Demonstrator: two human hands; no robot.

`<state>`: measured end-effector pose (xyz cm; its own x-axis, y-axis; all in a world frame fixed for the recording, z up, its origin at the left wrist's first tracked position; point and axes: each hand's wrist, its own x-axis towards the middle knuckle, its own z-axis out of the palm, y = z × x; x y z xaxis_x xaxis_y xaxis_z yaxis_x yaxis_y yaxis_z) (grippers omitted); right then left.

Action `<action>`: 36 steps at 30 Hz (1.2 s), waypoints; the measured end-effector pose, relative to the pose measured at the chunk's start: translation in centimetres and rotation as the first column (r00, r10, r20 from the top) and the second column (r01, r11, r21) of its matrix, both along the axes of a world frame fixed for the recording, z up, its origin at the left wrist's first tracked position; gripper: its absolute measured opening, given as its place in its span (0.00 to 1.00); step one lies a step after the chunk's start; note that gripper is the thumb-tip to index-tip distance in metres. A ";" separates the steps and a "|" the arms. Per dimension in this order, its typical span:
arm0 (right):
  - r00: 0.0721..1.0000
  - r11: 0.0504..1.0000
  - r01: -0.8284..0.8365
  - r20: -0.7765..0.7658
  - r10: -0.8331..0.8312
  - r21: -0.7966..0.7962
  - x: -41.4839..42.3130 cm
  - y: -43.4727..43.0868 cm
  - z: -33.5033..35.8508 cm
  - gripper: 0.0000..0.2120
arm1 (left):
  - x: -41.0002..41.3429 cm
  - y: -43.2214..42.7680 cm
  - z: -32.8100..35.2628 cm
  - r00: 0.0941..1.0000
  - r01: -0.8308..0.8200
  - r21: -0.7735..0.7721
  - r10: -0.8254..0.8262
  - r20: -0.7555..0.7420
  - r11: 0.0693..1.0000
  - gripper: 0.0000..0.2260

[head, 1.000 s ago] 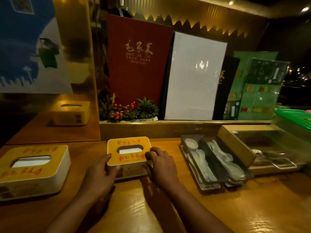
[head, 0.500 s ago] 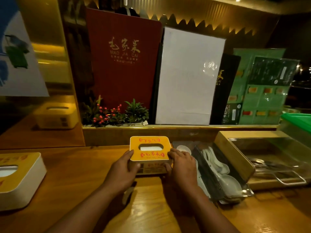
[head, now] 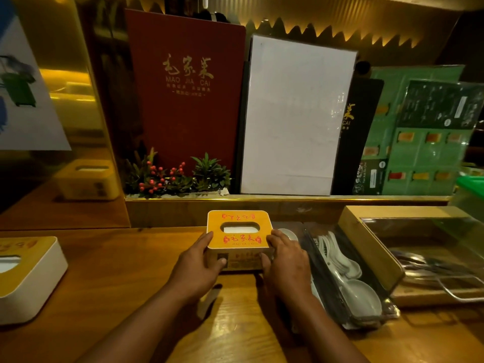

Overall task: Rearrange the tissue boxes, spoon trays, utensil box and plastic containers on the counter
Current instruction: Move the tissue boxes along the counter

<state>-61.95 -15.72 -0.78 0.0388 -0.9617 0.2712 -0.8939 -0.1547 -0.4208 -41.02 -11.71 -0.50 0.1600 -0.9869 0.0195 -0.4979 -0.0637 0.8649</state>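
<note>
- Gripping is seen at both sides of one tissue box (head: 239,238): the left hand (head: 197,267) is curled against its left side, thumb laid across the front face, fingers along the upper left edge.
- The right hand (head: 286,260) is mirrored on the box's right side, fingers wrapped over the top right corner, thumb tucked at the front lower edge; the box is clamped between the two hands.
- Both forearms are extended forward from the bottom of the view, converging on the box, wrists low over the wooden counter (head: 117,271).
- The box is set upright on the counter, orange top with an oval slot, white tissue visible in the slot, close to the raised back ledge.
- Just right of the right hand, a clear spoon tray (head: 348,289) holding white spoons is noted; the hand's outer edge appears to overlap it, contact cannot be told.
- Further right, a wooden utensil box (head: 372,247) with a clear lid is recorded, beside the tray.
- At far left, a second tissue box (head: 28,279), white-sided, is seen well apart from the held one.
- Behind the ledge, a red menu (head: 187,87), a white board (head: 296,113) and a small plant arrangement (head: 175,176) are stood.
</note>
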 end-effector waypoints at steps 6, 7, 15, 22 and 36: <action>1.000 1.000 -0.001 0.020 0.002 -0.015 0.0 0.1 -0.1 0.25 | 0.3 0.0 0.2 1.000 0.011 0.047 -0.010 -0.023 0.999 0.36; 1.000 1.000 -0.001 0.024 0.001 -0.016 0.0 0.1 -0.2 0.25 | 0.3 0.0 0.3 0.999 0.016 0.055 -0.014 -0.029 0.998 0.36; 1.000 1.000 0.000 -0.005 0.000 -0.018 0.2 0.3 0.1 0.27 | 2.3 0.5 0.2 0.996 0.069 0.071 -0.065 -0.059 0.995 0.38; 0.999 0.999 0.030 -0.035 -0.030 -0.026 1.5 0.8 0.9 0.26 | 8.8 3.5 1.6 0.996 0.030 0.000 -0.030 -0.080 1.000 0.39; 0.886 0.913 -0.400 0.222 0.407 -0.081 29.6 10.7 0.5 0.30 | 32.8 13.6 4.0 0.921 -0.240 -0.393 0.337 0.198 0.888 0.14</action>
<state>-32.37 -4.99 -0.26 0.3549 -0.8671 0.3496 -0.6306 -0.4981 -0.5952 -8.21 1.85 3.45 0.3784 -0.8161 0.4367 -0.7093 0.0474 0.7033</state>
